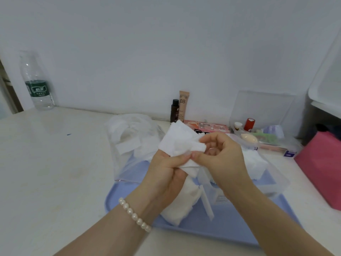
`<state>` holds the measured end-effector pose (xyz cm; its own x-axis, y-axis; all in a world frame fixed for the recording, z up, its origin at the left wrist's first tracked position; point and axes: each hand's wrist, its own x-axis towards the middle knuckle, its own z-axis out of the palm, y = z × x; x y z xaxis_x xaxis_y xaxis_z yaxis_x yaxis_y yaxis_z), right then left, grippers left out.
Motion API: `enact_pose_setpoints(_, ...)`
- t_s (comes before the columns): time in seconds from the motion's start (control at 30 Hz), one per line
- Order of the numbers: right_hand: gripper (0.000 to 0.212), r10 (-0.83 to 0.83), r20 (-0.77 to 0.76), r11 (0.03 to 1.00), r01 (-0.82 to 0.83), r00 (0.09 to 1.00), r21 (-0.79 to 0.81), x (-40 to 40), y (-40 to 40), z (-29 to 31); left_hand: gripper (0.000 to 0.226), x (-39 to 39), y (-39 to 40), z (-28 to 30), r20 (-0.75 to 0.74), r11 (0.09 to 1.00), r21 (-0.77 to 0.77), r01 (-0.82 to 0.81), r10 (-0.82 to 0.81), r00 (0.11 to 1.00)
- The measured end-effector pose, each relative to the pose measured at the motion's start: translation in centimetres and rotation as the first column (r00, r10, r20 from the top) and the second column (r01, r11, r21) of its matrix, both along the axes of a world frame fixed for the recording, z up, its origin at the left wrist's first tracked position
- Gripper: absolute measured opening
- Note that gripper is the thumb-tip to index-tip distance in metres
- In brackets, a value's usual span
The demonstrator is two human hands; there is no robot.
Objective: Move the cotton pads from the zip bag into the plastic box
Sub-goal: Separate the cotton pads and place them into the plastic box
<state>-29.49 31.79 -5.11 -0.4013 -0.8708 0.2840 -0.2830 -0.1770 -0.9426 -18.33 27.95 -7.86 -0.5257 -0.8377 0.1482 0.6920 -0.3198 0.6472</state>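
My left hand [166, 170] grips a bunch of white cotton pads [177, 143] above the blue tray [230, 230]. My right hand [221, 154] pinches the right edge of the same bunch with thumb and forefinger. The clear zip bag [132, 143] lies behind my hands on the table, with more white pads inside it. The clear plastic box [276, 182] sits on the tray under my right forearm and holds a pile of pads [256, 163]. More pads [179, 207] lie on the tray below my left hand.
A water bottle [37, 82] stands at the back left. A dark bottle [174, 110] and a BB tube [184, 105] stand by the wall. A clear organiser [265, 126] with small cosmetics sits at the back right, and a pink box [321, 167] at the right edge.
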Motion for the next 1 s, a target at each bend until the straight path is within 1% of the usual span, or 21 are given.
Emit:
enact_pose_setpoints(0.07,0.031,-0.049,-0.236,0.999,0.048,0.97,-0.01,-0.1,-0.1,-0.2,0.046,0.1,-0.1,0.0,-0.021,0.999,-0.018,0.03,-0.03,0.999)
enact_pose_setpoints(0.1,0.031,-0.06,-0.316,0.998,0.058,0.947,-0.016,-0.1,-0.1,-0.3,0.048,0.1,-0.1,0.1,-0.023,0.999,-0.021,0.039,-0.04,0.999)
enact_pose_setpoints(0.13,0.03,-0.061,-0.357,0.998,0.058,0.932,-0.02,-0.2,-0.1,-0.3,0.05,0.2,-0.2,0.1,-0.029,0.998,-0.024,0.05,-0.051,0.998)
enact_pose_setpoints(0.17,0.029,-0.054,-0.366,0.999,0.053,0.929,-0.014,-0.2,-0.1,-0.2,0.051,0.2,-0.2,0.2,-0.038,0.998,-0.026,0.054,-0.055,0.998)
enact_pose_setpoints(0.3,0.027,0.01,-0.281,0.999,0.004,0.96,0.048,-0.5,0.0,0.5,0.049,0.3,-0.2,0.3,-0.064,0.997,-0.034,0.069,-0.071,0.995)
enact_pose_setpoints(0.37,0.027,0.053,-0.174,0.996,-0.04,0.983,0.079,-0.6,0.0,0.7,0.052,0.3,-0.2,0.4,-0.063,0.995,-0.051,0.084,-0.087,0.994)
enact_pose_setpoints(0.47,0.02,0.131,-0.004,0.977,-0.128,0.991,0.169,-0.8,0.2,0.9,0.048,0.3,-0.1,0.5,-0.041,0.996,-0.047,0.071,-0.073,0.996)
enact_pose_setpoints(0.53,0.017,0.143,0.096,0.965,-0.16,0.985,0.208,-0.8,0.3,1.1,0.048,0.2,-0.1,0.4,-0.027,0.997,-0.04,0.063,-0.064,0.998)
enact_pose_setpoints(0.57,0.017,0.135,0.124,0.967,-0.158,0.983,0.201,-0.7,0.4,1.1,0.051,0.2,-0.1,0.4,-0.032,0.997,-0.031,0.069,-0.07,0.997)
enact_pose_setpoints(0.6,0.019,0.113,0.102,0.978,-0.129,0.988,0.167,-0.6,0.4,1.1,0.054,0.3,-0.2,0.4,-0.042,0.997,-0.018,0.078,-0.079,0.996)
enact_pose_setpoints(0.63,0.023,0.066,0.021,0.992,-0.068,0.998,0.11,-0.4,0.4,0.9,0.056,0.3,-0.2,0.5,-0.056,0.996,-0.002,0.09,-0.09,0.994)
enact_pose_setpoints(0.7,0.031,-0.052,-0.199,0.999,0.048,0.979,-0.021,0.0,0.4,0.5,0.061,0.6,-0.1,0.9,-0.1,0.991,0.061,0.118,-0.112,0.989)
enact_pose_setpoints(0.73,0.033,-0.064,-0.272,0.997,0.049,0.96,-0.063,0.2,0.5,0.5,0.059,0.7,-0.1,1.1,-0.128,0.985,0.105,0.138,-0.125,0.984)
enact_pose_setpoints(0.77,0.033,-0.038,-0.288,0.998,0.02,0.957,-0.066,0.3,0.5,0.4,0.054,0.9,0.0,1.3,-0.154,0.976,0.154,0.154,-0.13,0.979)
enact_pose_setpoints(0.8,0.031,0.027,-0.235,0.999,-0.035,0.972,-0.03,0.2,0.6,0.6,0.052,1.0,0.0,1.4,-0.173,0.965,0.204,0.164,-0.129,0.976)
enact_pose_setpoints(0.83,0.028,0.109,-0.132,0.994,-0.107,0.985,0.02,0.0,0.7,1.0,0.053,1.2,0.0,1.5,-0.182,0.955,0.243,0.172,-0.129,0.975)
enact_pose_setpoints(0.9,0.022,0.238,0.068,0.962,-0.245,0.969,0.12,-0.9,0.5,1.6,0.051,1.2,-0.2,1.5,-0.163,0.946,0.274,0.174,-0.132,0.978)
enact_pose_setpoints(0.93,0.021,0.279,0.118,0.94,-0.296,0.953,0.168,-1.6,0.4,1.7,0.048,1.2,-0.2,1.3,-0.132,0.95,0.261,0.172,-0.141,0.981)
enact_pose_setpoints(1.0,0.022,0.335,0.149,0.9,-0.363,0.93,0.243,-3.0,0.3,2.1,0.04,1.0,-0.1,1.4,-0.047,0.962,0.208,0.175,-0.169,0.985)
